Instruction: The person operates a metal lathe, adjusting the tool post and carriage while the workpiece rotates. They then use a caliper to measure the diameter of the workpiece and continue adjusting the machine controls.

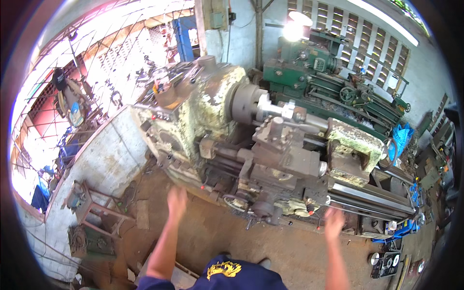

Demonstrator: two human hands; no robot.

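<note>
A large worn lathe (285, 157) with peeling cream paint stands in front of me. My left hand (177, 200) is in the air, nearest a red-knobbed lever (202, 187) low on the lathe's front. Motion blurs its fingers. My right hand (334, 223) is beside the carriage, close to another red-knobbed lever (311, 212); its fingers are blurred too, and I cannot tell whether it touches anything. A bright metal workpiece (278, 108) sits between the chuck (247, 103) and the tailstock (355, 147). A handwheel (236, 202) is on the apron between my hands.
A green lathe (333, 82) stands behind, by the slotted wall. A metal stand (99, 208) is at my left by a low white wall (113, 150). Loose tools lie on the headstock (208, 82). A black wheeled item (385, 263) lies on the floor at the right.
</note>
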